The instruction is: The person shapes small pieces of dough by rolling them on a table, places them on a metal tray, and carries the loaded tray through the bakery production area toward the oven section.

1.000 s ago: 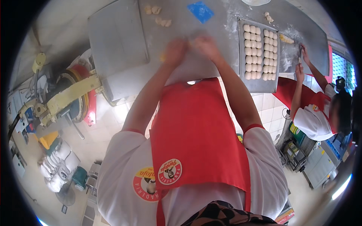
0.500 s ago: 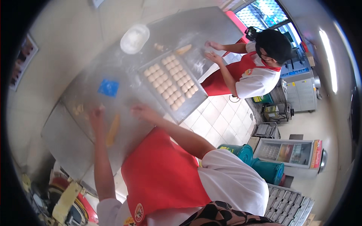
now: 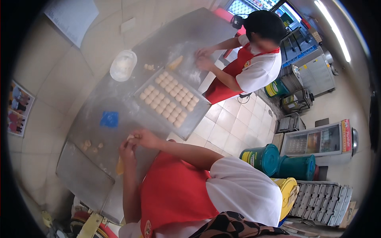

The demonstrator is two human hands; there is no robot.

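Note:
My left hand (image 3: 127, 151) and my right hand (image 3: 145, 138) meet over the near part of the metal table, fingers closed around a small pale piece of dough (image 3: 130, 137). Fingers hide most of that piece. Under my left wrist lies a long yellowish strip of dough (image 3: 119, 166), partly covered by the forearm. Several small dough lumps (image 3: 86, 145) rest to the left of my hands. Beyond them lies a flat blue square (image 3: 109, 119). A metal tray (image 3: 185, 134) holds rows of round dough balls (image 3: 163, 106) ahead and to the right.
Across the metal table (image 3: 89, 115), a co-worker in a red apron (image 3: 224, 85) has both hands over the floured surface, near another dough strip (image 3: 175, 62). A white oval tub (image 3: 123, 66) stands by the wall. Green lidded buckets (image 3: 260, 158) stand on the floor at right.
My hands were apart over the table and have come together, the left one moving back toward the right. My view has shifted, and the co-worker's hands are now closer together.

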